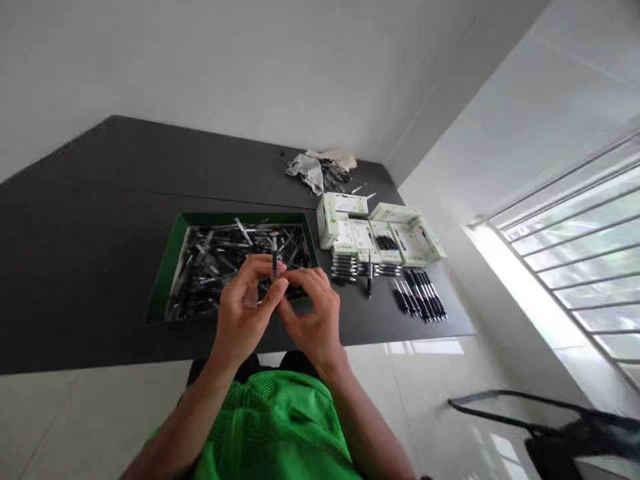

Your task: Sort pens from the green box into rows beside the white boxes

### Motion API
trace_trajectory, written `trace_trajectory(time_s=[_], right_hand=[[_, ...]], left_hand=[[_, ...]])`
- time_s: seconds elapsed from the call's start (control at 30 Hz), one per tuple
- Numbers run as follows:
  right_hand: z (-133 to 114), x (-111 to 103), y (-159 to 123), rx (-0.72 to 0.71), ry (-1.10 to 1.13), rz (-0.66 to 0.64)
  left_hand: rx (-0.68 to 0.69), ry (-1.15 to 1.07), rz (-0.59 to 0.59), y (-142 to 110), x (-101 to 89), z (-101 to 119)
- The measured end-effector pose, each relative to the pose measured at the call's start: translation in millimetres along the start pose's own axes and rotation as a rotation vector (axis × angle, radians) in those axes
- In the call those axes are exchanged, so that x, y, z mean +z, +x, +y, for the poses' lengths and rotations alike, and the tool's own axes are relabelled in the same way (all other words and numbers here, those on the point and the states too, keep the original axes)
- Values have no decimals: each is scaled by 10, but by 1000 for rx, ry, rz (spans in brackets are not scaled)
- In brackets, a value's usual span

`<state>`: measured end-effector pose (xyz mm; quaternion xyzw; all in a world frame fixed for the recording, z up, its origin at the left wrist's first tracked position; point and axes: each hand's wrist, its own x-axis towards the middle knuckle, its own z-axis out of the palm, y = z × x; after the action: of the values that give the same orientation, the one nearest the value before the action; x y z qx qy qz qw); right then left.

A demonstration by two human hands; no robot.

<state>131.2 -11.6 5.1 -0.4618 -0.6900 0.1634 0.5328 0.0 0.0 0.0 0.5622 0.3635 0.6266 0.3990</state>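
A black pen (275,249) stands nearly upright in front of me, its tip end pointing up. My left hand (247,307) is closed around its lower part, thumb and fingers pinching it. My right hand (314,312) meets the left at the pen's lower end, its thumb and fingertips pressed together there; the exact contact is partly hidden. Behind and below both hands lies a green box (165,280) filled with a loose jumble of black and clear pens (205,267).
Right of the box, white-and-green cartons (327,223) stand on the dark table (90,267), with stacked pens (344,268) before them. A row of pens (423,293) lies farther right. Cloths (307,172) and more pens are at the back. A black-framed chair (565,433) stands at lower right.
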Motion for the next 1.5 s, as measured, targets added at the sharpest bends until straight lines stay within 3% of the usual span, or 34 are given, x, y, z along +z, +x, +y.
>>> trace_trajectory(time_s=[0.17, 0.3, 0.4, 0.5, 0.63, 0.8, 1.07, 1.5], right_hand=[[-22, -127, -76, 72, 3, -6], [112, -410, -74, 150, -36, 22], [440, -783, -147, 276, -169, 176], [867, -1179, -315, 490, -332, 345], [1289, -1489, -551, 694, -516, 343], [1512, -1506, -624, 773, -621, 209], [1688, -1448, -517, 760, -574, 143], [1671, -1489, -443, 716, -580, 153]], left_hand=[[-30, 12, -61, -57, 117, -63], [-23, 149, -120, -84, 103, -94], [43, 267, -43, -60, 14, -112], [66, 333, 25, -12, -106, -147], [67, 386, 55, 25, -216, -219], [59, 399, 38, 12, -248, -268], [40, 391, 41, 10, -285, -282], [27, 406, 44, 9, -292, -270]])
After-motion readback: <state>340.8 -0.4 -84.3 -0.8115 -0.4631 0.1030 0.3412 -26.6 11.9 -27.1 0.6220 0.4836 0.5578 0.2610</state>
